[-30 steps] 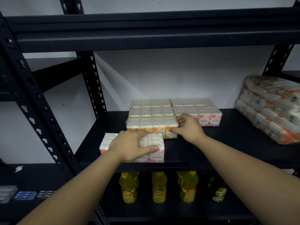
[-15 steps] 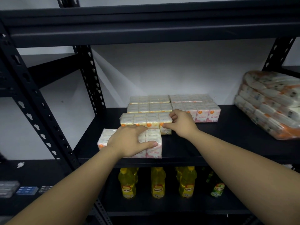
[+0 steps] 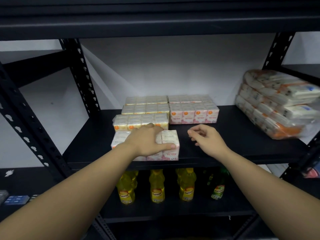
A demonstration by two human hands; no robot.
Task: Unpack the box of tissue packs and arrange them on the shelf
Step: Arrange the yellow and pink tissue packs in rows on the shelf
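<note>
Tissue packs: nearest one, the pink front pack (image 3: 170,144), sits at the front lip of the shelf (image 3: 242,144), lower centre of frame. Left hand (image 3: 147,141) lies on top of it, fingers (image 3: 152,125) draped over the far edge, thumb pressed on the front face, so it's holding that pack.

Right hand (image 3: 207,141) is just right of the pack, centre frame, hovering above bare shelf. Fingers loosely curled, holding nothing.

Change vs half a second ago: right hand was on the right end of the yellow pack (image 3: 140,122) directly behind; it has let go and pulled back toward the front. Yellow pack now sits squarer under the two yellow packs behind it (image 3: 146,105). Left hand hasn't moved off the pink pack; the pack looks pushed closer, nearly touching the yellow one.

My read: yellow column is aligned and done. Pink front pack is likely the next to be placed, probably in front of the pink row (image 3: 194,113) at centre right, where there's open shelf.

Farther back: both rows run to the white wall. Large wrapped tissue bundle (image 3: 277,104) at right edge, well apart. Yellow bottles (image 3: 156,187) on the shelf below. Box not in view.
</note>
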